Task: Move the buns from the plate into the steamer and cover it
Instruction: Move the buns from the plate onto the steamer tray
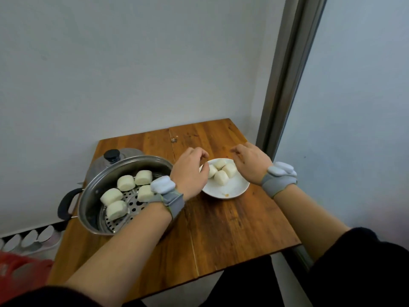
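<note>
Centrally, four buns sit on the plate; five lie in the steamer at lower left. Left hand and right hand hover, fingers curled, grasping nothing visible.

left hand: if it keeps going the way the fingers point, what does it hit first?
Most likely the nearest bun on the plate. The left hand is curled with its fingers pointing down and right over the plate's left edge. The hand hides the contact area, so depth is uncertain.
</note>
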